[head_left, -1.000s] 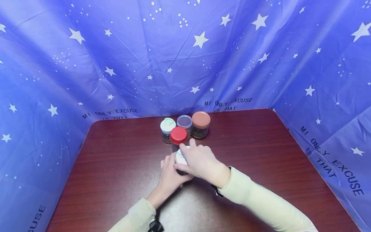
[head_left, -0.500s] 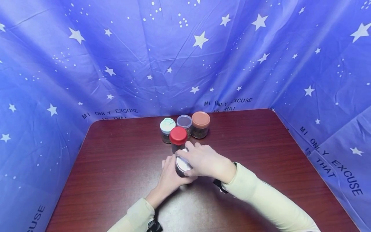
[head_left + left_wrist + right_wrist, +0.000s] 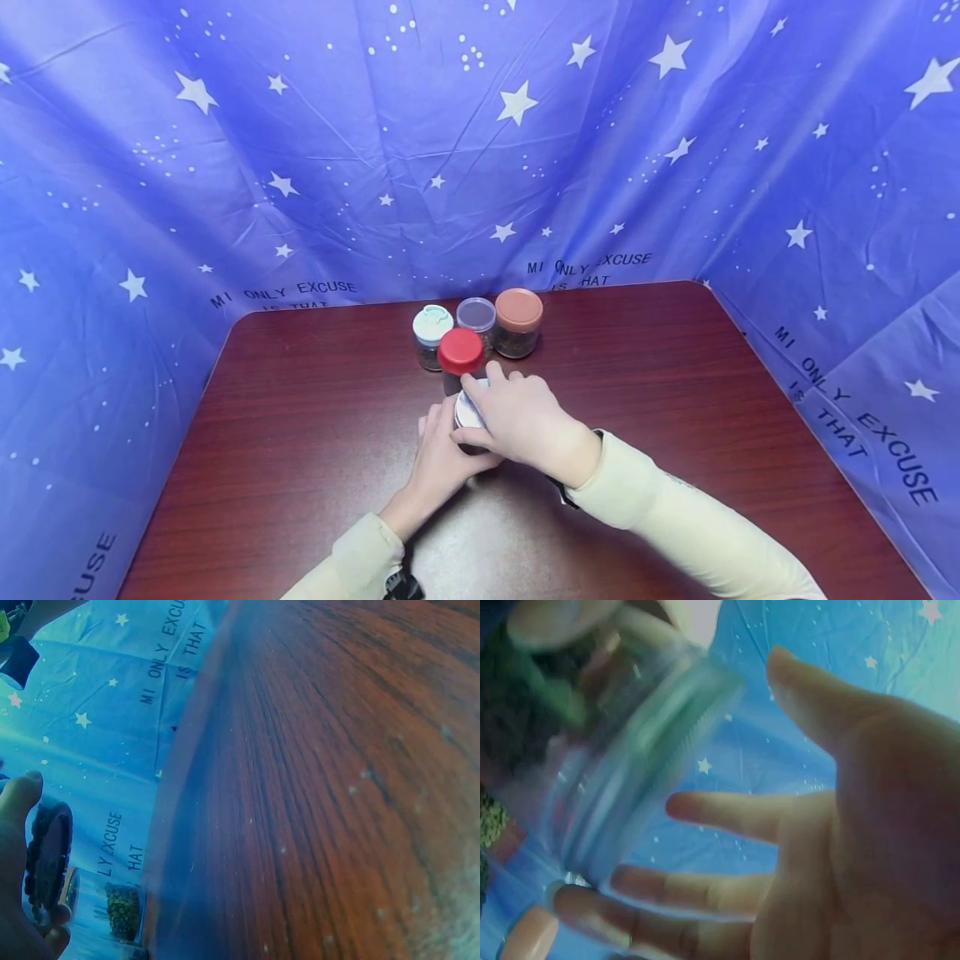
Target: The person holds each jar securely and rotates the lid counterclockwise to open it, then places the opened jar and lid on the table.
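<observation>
A clear jar [image 3: 525, 727] with dark contents and a silvery lid [image 3: 468, 410] is between my two hands. My left hand [image 3: 437, 468] grips its body from the near left side. Over the lid lies my right hand [image 3: 528, 421], coming from the right. The right wrist view shows that hand's fingers [image 3: 727, 814] spread and nearly straight at the lid's edge, with the thumb apart from it. A dark round piece with a ridged edge [image 3: 49, 859] shows beside fingers in the left wrist view. Just behind the held jar stands a red-lidded jar [image 3: 461, 348].
Farther back stand a jar with a pale mint lid [image 3: 432, 327], one with a clear lid [image 3: 476, 315] and one with an orange-brown lid [image 3: 518, 310]. All are on a dark red wooden table [image 3: 315, 433], enclosed by blue star-patterned cloth [image 3: 390, 150].
My right hand shifted toward the near right around the lid, uncovering more of it, then returned over it. The left hand has kept its hold on the jar, nearly still.
</observation>
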### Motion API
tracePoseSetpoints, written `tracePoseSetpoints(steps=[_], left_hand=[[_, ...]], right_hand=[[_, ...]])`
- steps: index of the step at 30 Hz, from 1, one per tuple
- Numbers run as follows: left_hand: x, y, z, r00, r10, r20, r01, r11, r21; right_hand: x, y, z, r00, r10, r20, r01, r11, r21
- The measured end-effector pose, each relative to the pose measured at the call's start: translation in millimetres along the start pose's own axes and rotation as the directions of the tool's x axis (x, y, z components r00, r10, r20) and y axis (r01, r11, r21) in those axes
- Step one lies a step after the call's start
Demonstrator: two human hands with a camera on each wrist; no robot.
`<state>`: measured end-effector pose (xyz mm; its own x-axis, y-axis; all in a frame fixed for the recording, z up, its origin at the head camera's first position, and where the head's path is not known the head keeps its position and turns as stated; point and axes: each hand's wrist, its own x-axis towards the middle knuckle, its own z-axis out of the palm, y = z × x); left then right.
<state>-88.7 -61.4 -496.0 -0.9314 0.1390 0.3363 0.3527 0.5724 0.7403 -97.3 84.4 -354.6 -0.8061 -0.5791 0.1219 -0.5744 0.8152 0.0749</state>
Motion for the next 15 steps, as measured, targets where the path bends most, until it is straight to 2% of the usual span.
tracePoseSetpoints(steps=[3,8,10,15], left_hand=[[-0.1,0.1,-0.2,1.000,-0.007,-0.008,0.007,1.000,-0.002],[-1.5,-2.0,1.1,1.000,-0.011,-0.014,0.011,1.000,0.004],[-1.8,-2.9,1.7,1.000,-0.006,-0.017,0.007,1.000,0.007],[-2.2,-4.1,2.5,1.000,0.024,-0.020,-0.023,1.000,0.016]], right_hand=[[0,-5,4,1.000,0.023,-0.005,-0.023,0.999,-0.028],[0,-4,8,0.999,-0.013,-0.042,0.012,0.999,-0.033],[0,-1,8,0.999,-0.039,-0.025,0.038,0.999,-0.016],[0,6,2,0.992,-0.098,0.073,0.096,0.995,0.029]])
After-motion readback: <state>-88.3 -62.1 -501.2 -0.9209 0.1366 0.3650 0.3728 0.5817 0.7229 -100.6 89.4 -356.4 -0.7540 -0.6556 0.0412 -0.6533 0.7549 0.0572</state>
